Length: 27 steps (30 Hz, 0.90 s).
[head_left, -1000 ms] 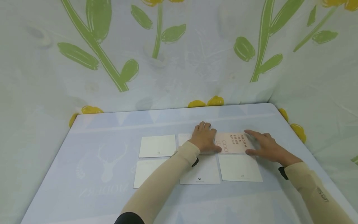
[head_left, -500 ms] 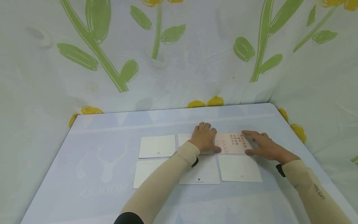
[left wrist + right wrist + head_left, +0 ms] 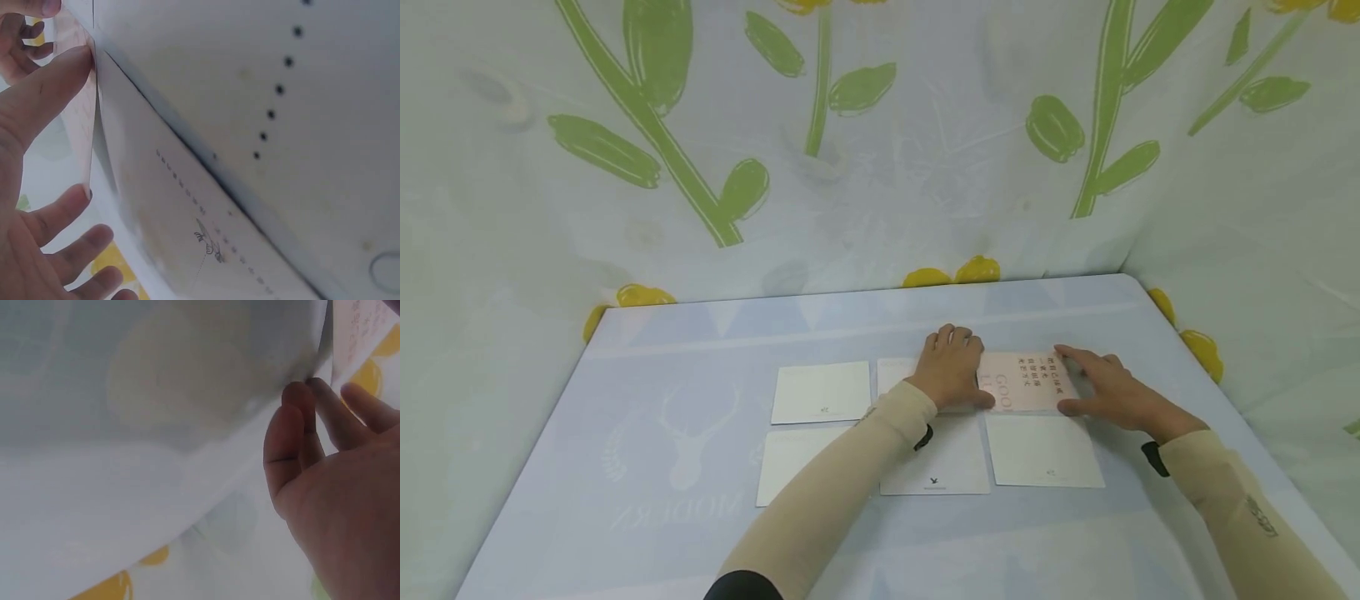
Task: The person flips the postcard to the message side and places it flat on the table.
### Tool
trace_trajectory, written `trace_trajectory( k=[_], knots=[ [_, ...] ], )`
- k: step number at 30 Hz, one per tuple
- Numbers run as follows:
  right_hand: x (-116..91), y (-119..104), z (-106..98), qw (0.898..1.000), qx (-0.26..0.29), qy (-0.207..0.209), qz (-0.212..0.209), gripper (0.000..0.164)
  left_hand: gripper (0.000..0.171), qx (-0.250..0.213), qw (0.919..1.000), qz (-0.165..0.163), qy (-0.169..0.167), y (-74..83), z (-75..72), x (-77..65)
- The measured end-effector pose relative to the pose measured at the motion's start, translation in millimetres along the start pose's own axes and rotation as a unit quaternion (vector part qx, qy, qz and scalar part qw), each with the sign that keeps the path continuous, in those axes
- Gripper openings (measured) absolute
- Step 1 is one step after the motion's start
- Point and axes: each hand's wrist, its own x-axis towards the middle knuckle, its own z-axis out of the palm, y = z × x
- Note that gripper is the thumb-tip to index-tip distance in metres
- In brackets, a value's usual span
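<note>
A pink card (image 3: 1028, 383) printed with red characters and large letters lies at the back right of a group of cards on the table. At its left edge, my left hand (image 3: 950, 371) has its thumb and index finger touching the card, with the other fingers spread. The left wrist view shows that thumb (image 3: 65, 81) on the pink card's edge. From the right, my right hand (image 3: 1108, 390) touches the card's right end with thumb and index finger apart. In front of the pink card lies a white card (image 3: 1045, 450); a middle back card (image 3: 891, 372) is partly hidden under the left hand.
Further left are a white card (image 3: 822, 392) at the back and another white card (image 3: 786, 458) in front, partly covered by the left sleeve (image 3: 827, 492). A middle front card (image 3: 936, 467) has a small bird mark. Flower-printed cloth (image 3: 925, 200) rises behind the table (image 3: 662, 533).
The pink card has shifted slightly in place between the hands. My right hand moved a little left and then back right; my left hand stays nearly where it was.
</note>
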Motion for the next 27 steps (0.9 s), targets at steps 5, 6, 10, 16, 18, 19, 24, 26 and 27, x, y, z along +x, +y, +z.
trace_trajectory(
  k=[5, 6, 10, 16, 18, 19, 24, 26, 27],
  knots=[
    [-0.3, -0.7, 1.6, 1.000, 0.009, 0.016, 0.019, 0.113, 0.085, 0.005, 1.0000, -0.002, 0.004, 1.2, -0.5, -0.7],
    [-0.3, 0.0, 2.0, 1.000, 0.010, 0.020, 0.020, 0.114, 0.085, 0.005, 1.0000, -0.003, 0.005, 1.4, -0.2, -0.5],
    [-1.9, 3.4, 2.6, 0.999, 0.014, 0.027, 0.024, 0.107, 0.085, 0.002, 1.0000, -0.006, 0.006, 1.9, 0.4, -0.6],
    [-6.6, 4.8, 2.0, 0.998, 0.021, 0.041, 0.037, 0.090, 0.085, 0.005, 0.9999, -0.007, 0.007, 2.5, 1.0, -1.6],
    [-8.4, 4.4, 1.9, 0.998, 0.024, 0.047, 0.038, 0.085, 0.085, 0.004, 0.9999, -0.006, 0.009, 2.5, 1.5, -1.6],
    [-9.1, 4.3, 2.0, 0.998, 0.024, 0.050, 0.037, 0.083, 0.086, 0.004, 0.9999, -0.005, 0.011, 2.6, 1.8, -1.7],
    [-10.6, 4.4, 3.6, 0.997, 0.023, 0.061, 0.032, 0.078, 0.090, -0.001, 0.9996, 0.000, 0.028, 3.1, 2.6, -3.7],
    [-10.8, 4.9, 4.3, 0.997, 0.024, 0.064, 0.030, 0.077, 0.092, 0.002, 0.9991, 0.001, 0.042, 3.0, 1.9, -5.2],
    [-10.8, 5.6, 4.7, 0.997, 0.023, 0.065, 0.028, 0.076, 0.091, 0.003, 0.9986, 0.001, 0.052, 2.9, 1.4, -5.9]
  ],
)
